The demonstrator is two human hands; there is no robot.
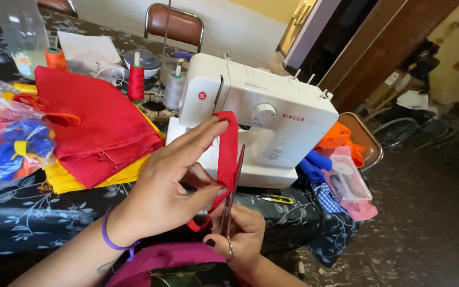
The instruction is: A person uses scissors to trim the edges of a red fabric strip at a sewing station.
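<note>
- Nearest the camera, in front of the white sewing machine (261,117), a right hand (240,236) is clamped on the handles of a pair of scissors (235,191), blades pointing up along a red fabric strip (227,154).
- Just before the machine's front, the left hand (171,186) pinches that strip taut, thumb closed under it, index finger stretched to its top.
- The step in hand appears to be trimming the strip; a clean cut likely calls for steady tension and the blade edge kept on the fabric.
- Left of the machine, folded red cloth (94,125) lies on yellow cloth (81,178), beside a bag of coloured scraps (6,138).
- Behind the machine's left end stand thread spools (136,82).
</note>
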